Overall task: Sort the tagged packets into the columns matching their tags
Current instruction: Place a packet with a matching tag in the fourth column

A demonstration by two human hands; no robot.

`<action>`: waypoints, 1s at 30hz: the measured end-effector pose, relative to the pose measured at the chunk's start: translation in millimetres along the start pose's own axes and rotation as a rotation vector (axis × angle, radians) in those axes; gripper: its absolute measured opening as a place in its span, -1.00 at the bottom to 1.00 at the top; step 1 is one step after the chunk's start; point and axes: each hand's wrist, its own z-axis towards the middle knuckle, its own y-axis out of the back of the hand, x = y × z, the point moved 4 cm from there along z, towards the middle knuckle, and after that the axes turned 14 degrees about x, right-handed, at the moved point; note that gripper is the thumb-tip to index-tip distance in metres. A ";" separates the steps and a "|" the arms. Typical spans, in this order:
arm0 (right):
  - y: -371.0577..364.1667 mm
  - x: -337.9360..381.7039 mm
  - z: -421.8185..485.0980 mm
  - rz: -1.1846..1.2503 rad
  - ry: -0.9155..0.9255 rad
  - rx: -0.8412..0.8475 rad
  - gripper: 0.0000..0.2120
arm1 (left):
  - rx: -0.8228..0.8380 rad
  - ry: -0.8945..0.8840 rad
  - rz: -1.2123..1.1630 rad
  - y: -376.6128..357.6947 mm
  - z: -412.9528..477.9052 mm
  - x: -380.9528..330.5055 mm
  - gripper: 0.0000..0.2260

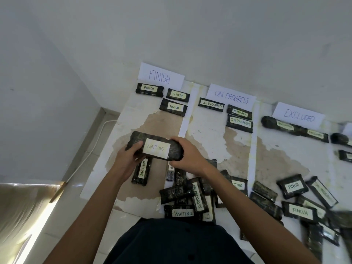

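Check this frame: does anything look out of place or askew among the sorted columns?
Yes. A packet tagged WAITING lies low in the FINISH column, turned lengthwise, its tag not matching the FINISH sign. The left hand and right hand grip a second WAITING packet near its far end.

White wall (171,25) stands behind. White cable (89,151) runs along the beige skirting (98,116) at left. Pale tiled floor (118,216) is visible below.
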 end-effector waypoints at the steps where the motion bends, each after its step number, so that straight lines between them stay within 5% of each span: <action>1: 4.7 -5.1 -5.7 -0.055 -0.018 -0.005 -0.29 | 0.009 0.012 0.054 -5.7 1.7 1.4 -0.77; 9: 32.4 -38.5 -56.1 -0.541 -0.087 -0.179 -0.24 | 0.074 0.076 0.264 -86.4 11.5 24.4 -0.71; 15: 62.2 -79.5 -110.4 -0.570 -0.182 -0.243 -0.24 | 0.146 0.115 0.322 -152.6 12.7 58.3 -0.73; 23: 120.8 -143.7 -203.6 -0.502 -0.261 -0.302 -0.27 | 0.229 0.081 0.712 -267.7 24.0 102.8 -0.66; 30: 174.3 -196.1 -267.9 -0.562 -0.307 -0.418 -0.27 | 0.321 0.149 0.666 -368.4 36.6 150.9 -0.71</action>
